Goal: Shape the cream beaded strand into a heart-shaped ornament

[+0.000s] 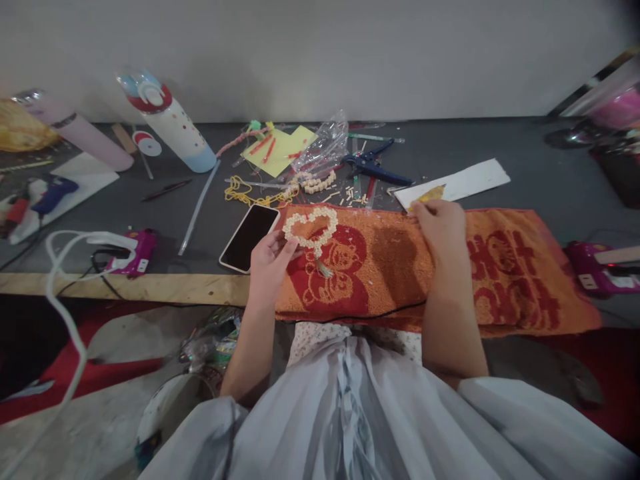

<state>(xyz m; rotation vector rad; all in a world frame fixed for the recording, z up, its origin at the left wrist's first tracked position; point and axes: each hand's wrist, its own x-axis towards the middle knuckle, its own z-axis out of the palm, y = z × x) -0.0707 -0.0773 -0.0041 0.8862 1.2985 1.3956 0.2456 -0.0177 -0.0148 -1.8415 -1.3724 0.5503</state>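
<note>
My left hand (pixel 270 261) pinches the lower left edge of a heart-shaped ring of small cream beads (pixel 311 229), which rests on an orange towel with red printed figures (pixel 400 267). A short tassel hangs from the heart's tip. My right hand (pixel 440 227) is closed at the towel's far edge, beside a yellow scrap (pixel 429 195) that lies on a white paper strip (pixel 457 182). Whether the fingers hold the scrap is hidden.
A black phone (pixel 249 237) lies left of the towel. Behind are loose beads (pixel 315 183), a yellow cord (pixel 245 195), blue pliers (pixel 375 167), yellow paper (pixel 280 150) and a plastic bag. Purple glue guns (pixel 133 253) (pixel 597 270) sit at both sides. Decorated bottles (pixel 170 127) lie far left.
</note>
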